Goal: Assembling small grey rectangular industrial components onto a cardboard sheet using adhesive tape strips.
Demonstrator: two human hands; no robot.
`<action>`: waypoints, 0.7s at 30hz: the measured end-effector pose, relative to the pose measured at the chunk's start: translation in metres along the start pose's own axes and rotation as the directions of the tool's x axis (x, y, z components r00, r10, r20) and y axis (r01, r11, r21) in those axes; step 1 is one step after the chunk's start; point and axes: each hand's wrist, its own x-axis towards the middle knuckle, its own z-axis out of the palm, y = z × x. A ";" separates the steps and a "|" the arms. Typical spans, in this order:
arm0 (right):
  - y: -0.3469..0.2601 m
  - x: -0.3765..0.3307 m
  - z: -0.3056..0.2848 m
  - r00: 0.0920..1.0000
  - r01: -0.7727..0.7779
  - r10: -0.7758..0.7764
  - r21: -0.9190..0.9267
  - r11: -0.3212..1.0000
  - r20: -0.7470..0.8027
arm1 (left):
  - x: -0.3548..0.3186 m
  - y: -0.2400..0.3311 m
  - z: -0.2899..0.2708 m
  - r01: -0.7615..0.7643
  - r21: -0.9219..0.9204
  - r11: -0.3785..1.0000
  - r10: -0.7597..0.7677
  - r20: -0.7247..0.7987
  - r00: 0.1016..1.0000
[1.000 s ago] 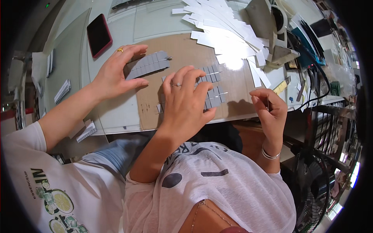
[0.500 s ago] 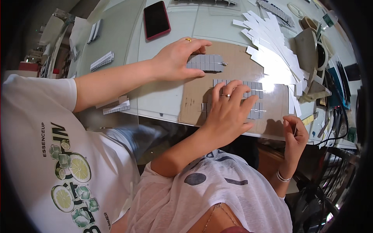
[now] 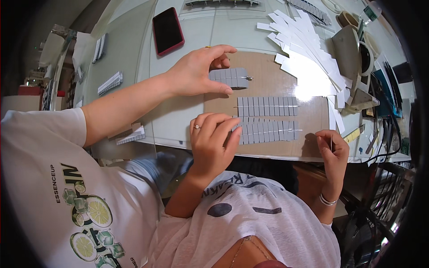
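So, my left hand (image 3: 212,145) lay flat, fingers (image 3: 230,129) spread and pressing the left end of the lower slat row (image 3: 268,132), gripping nothing. My right hand (image 3: 334,154) was pinched shut on a thin wire (image 3: 331,142), held upright at the worktop (image 3: 192,116) edge. I'd guess roughly halfway: the lower row and the upper slat row (image 3: 267,106) sat on the cardboard sheet (image 3: 268,80), long axes left-right. A co-worker's hand (image 3: 196,73) held a shorter slat block (image 3: 230,77) above them. White paper strips (image 3: 308,44) lay fanned beyond.

Left hand (image 3: 213,142) flat on grey strip row (image 3: 268,132), brown board (image 3: 308,117) beneath
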 end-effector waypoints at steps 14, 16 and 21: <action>-0.003 0.005 -0.007 0.994 -0.025 0.020 0.045 0.999 0.110 | 0.008 -0.011 0.003 0.122 0.253 0.960 -0.127 0.002 0.992; -0.002 0.004 -0.006 0.996 -0.053 0.049 0.046 0.998 0.075 | 0.008 -0.016 0.003 0.134 0.291 0.947 -0.140 0.000 0.990; 0.002 0.003 -0.011 0.994 -0.072 0.067 0.064 0.995 0.087 | 0.011 -0.016 0.003 0.152 0.372 0.916 -0.171 0.016 0.985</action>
